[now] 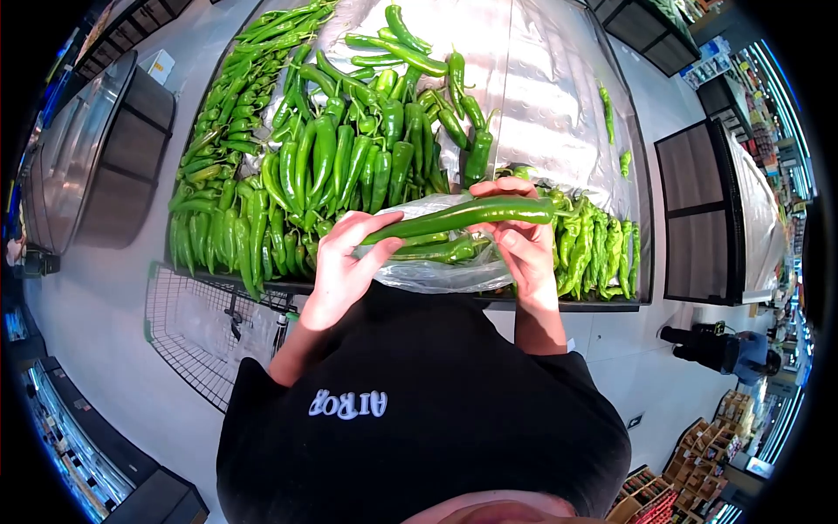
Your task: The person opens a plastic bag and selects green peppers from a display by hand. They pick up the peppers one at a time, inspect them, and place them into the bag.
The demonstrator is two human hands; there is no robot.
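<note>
A long green pepper [463, 215] lies level across the front of my body, held at both ends. My left hand [340, 262] pinches its narrow tip between thumb and fingers. Around the thicker stem end, my right hand [524, 244] has its fingers and thumb closed. Just beneath is a clear plastic bag [419, 278] with several green peppers [445, 251] inside, partly covered by the held pepper and my hands. Behind it, many large green peppers [323, 157] are heaped on the display stand.
Thinner green peppers [580, 249] line the stand's right front. A wire shopping cart [188, 336] stands at the lower left. Metal bins [96, 148] are on the left, and a dark-sided display [698, 214] is on the right. Another person [733, 351] stands far right.
</note>
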